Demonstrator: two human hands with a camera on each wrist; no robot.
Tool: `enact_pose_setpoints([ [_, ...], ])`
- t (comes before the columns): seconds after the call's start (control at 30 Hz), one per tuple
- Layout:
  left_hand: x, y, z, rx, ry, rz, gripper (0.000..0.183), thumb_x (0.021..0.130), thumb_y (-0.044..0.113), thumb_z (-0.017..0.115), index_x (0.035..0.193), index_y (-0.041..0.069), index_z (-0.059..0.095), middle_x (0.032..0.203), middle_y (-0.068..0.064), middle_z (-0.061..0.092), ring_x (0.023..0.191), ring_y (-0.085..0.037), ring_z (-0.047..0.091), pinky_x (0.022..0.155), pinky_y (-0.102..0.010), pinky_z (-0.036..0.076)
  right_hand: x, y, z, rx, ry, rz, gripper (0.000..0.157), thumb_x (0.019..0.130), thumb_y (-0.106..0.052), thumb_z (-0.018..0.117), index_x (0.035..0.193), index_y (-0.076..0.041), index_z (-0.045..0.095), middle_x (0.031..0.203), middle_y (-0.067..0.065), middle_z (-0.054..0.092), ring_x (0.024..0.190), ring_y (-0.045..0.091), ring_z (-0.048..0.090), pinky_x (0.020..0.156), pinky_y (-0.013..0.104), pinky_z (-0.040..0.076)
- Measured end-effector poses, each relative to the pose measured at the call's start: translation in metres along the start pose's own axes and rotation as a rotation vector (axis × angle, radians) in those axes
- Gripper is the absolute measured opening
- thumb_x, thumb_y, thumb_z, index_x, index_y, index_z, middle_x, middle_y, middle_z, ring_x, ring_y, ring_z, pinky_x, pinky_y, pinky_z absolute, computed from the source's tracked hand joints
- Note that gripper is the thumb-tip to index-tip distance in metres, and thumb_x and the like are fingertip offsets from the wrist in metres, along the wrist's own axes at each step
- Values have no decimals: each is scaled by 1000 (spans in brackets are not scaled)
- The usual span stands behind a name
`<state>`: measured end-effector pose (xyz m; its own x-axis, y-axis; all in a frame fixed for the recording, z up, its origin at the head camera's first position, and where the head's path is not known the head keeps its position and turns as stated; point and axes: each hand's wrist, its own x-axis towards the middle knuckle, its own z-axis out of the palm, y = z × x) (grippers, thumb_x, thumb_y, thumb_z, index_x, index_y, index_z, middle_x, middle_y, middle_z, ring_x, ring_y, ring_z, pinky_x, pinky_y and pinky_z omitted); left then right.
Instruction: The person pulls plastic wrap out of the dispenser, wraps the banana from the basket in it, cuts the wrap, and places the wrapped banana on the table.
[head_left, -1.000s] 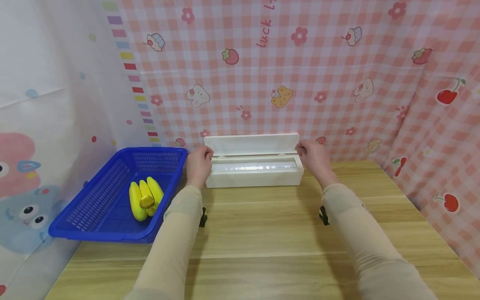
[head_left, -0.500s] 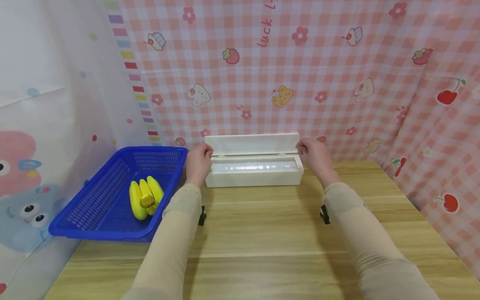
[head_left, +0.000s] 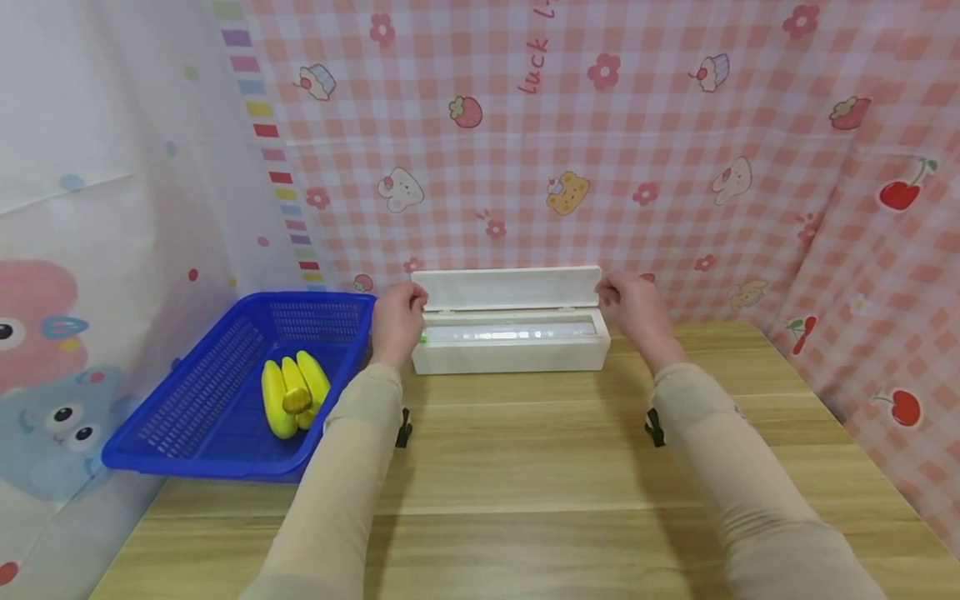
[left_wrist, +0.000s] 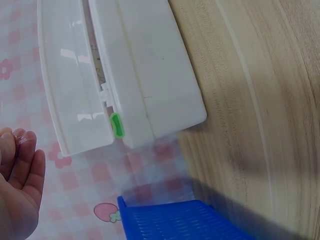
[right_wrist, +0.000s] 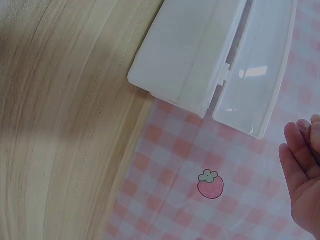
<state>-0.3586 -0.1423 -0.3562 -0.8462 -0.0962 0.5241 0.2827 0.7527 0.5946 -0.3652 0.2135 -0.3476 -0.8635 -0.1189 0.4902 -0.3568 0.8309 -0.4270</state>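
Note:
A long white cling film dispenser (head_left: 510, 358) stands at the back of the table, its hinged lid (head_left: 507, 288) raised. Through its top a shiny clear roll (head_left: 510, 334) shows. A small green piece (left_wrist: 117, 125) sits at the box's left end. My left hand (head_left: 397, 325), thumb and fingertips together, is beside the left end of the lid; a bit of clear cling film (left_wrist: 23, 140) glints at its fingertips. My right hand (head_left: 639, 315) pinches in the same way by the lid's right end. Film between the hands is too transparent to trace.
A blue plastic basket (head_left: 202, 471) stands on the left of the wooden table (head_left: 517, 467), close to my left forearm. Yellow bananas (head_left: 292, 396) lie in it. A pink checked cloth (head_left: 495, 150) hangs right behind the dispenser.
Both hands have risen very slightly beside the lid, and the green piece at the dispenser's left end now shows more. The head view has shifted a little. Basket and dispenser stay put.

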Motion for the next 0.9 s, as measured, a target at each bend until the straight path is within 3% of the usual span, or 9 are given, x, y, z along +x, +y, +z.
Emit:
enact_pose_setpoints([
  [0.37,1,4,-6,1,7,29,9,96,2,60,94,2,69,94,-13,71,90,-30,65,84,-42,50,0,-5,-6,-11,-36,58,19,92,2,54,104,-2,68,101,15,67,86,31,57,82,48,49],
  [0.57,3,4,-8,-9,32,81,9,94,-1,60,92,1,69,91,-14,70,89,-32,65,85,-43,50,1,-6,-9,-13,-37,56,18,95,3,53,104,-2,68,100,16,67,88,31,57,84,49,49],
  [0.9,4,6,-11,-9,42,98,8,93,-1,61,92,0,69,88,-15,69,89,-33,64,86,-42,49,2,-7,-13,-3,-39,54,15,98,0,56,105,-2,68,102,16,66,91,32,56,87,49,48],
])
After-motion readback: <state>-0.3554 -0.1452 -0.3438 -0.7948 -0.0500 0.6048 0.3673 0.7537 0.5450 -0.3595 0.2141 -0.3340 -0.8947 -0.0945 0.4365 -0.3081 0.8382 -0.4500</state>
